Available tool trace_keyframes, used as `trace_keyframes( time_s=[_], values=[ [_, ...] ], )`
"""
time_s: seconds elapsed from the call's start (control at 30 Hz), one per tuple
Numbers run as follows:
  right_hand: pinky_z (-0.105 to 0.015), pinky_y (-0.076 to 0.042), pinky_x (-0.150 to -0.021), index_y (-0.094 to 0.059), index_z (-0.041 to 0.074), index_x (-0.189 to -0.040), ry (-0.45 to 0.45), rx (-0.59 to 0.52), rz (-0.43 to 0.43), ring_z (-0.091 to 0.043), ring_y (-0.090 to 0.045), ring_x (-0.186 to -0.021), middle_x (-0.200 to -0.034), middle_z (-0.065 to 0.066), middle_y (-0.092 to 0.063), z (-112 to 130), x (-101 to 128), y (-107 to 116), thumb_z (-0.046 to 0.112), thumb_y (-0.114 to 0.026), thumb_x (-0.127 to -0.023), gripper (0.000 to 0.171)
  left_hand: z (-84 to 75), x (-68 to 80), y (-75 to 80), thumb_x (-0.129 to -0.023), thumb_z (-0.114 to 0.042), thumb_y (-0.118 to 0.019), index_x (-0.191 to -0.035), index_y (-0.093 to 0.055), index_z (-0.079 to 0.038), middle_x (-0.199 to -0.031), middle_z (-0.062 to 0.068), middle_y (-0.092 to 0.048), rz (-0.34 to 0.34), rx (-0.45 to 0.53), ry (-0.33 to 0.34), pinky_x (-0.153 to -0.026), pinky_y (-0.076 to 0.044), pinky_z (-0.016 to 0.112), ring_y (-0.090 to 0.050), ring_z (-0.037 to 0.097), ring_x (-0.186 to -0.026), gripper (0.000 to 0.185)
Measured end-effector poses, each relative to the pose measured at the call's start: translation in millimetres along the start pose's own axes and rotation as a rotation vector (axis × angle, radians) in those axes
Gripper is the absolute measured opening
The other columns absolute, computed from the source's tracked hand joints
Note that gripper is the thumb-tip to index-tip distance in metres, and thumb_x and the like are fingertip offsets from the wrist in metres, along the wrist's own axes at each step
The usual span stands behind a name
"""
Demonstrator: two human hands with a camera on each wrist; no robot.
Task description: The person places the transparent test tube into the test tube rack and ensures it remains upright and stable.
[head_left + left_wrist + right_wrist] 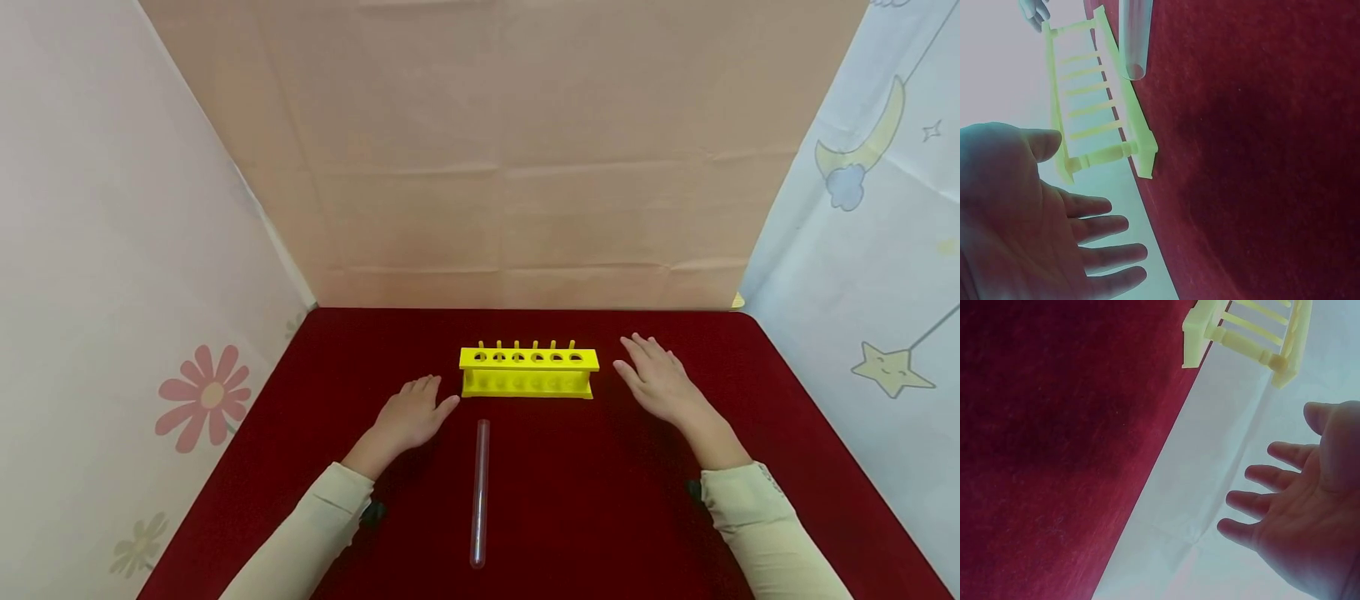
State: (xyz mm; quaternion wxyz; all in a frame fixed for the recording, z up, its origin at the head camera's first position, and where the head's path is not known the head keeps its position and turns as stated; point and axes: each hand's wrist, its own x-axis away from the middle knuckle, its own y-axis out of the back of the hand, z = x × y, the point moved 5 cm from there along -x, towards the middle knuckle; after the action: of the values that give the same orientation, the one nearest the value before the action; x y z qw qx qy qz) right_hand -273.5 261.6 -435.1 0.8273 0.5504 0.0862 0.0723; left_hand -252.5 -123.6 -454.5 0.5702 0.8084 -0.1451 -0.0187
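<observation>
A yellow test tube rack (528,383) with a row of holes and upright pegs stands toward the back of the table. In front of it lies a clear glass test tube (480,496), lengthwise toward the person. My left hand (411,414) is near the rack's left end, fingers extended and thumb pointing at the rack. To the right of the rack, my right hand (660,382) is held with its fingers spread. Both palms face down and hold nothing. In the left wrist view, the rack (1141,140) and one end of the test tube (1135,47) show beyond the fingers.
Dark red cloth covers the table (600,517). A brown paper sheet (495,167) hangs behind it. White patterned curtains rise on both sides, the left one (150,275) with flowers and the right one (847,275) with a moon and star.
</observation>
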Motion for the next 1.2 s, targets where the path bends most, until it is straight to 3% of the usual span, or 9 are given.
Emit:
trace_keyframes(
  time_s=[0.8, 1.2],
  values=[
    [-0.068, -0.014, -0.117, -0.031, -0.003, -0.154, 0.051, -0.012, -0.001, -0.051, -0.019, -0.148, -0.160, -0.031, -0.025, 22.1, -9.8, -7.2, 0.032, -0.042, -0.109, 0.059, -10.5, 7.3, -6.3, -0.107, -0.045, -0.043, -0.144, -0.048, 0.003, -0.144, 0.022, -0.053, -0.030, 0.018, -0.022, -0.107, -0.044, 0.054, -0.051, 0.038, -0.133, 0.060],
    [-0.068, -0.016, -0.117, -0.032, -0.004, -0.154, 0.069, 0.003, 0.001, -0.051, -0.020, -0.148, -0.160, -0.031, -0.026, 29.1, -11.4, -12.2, 0.030, -0.045, -0.108, 0.058, -16.1, 12.6, -9.4, -0.106, -0.047, -0.044, -0.143, -0.050, 0.001, -0.141, 0.019, -0.055, -0.004, 0.017, -0.022, -0.106, -0.045, 0.053, -0.053, 0.036, -0.130, 0.061]
  ],
)
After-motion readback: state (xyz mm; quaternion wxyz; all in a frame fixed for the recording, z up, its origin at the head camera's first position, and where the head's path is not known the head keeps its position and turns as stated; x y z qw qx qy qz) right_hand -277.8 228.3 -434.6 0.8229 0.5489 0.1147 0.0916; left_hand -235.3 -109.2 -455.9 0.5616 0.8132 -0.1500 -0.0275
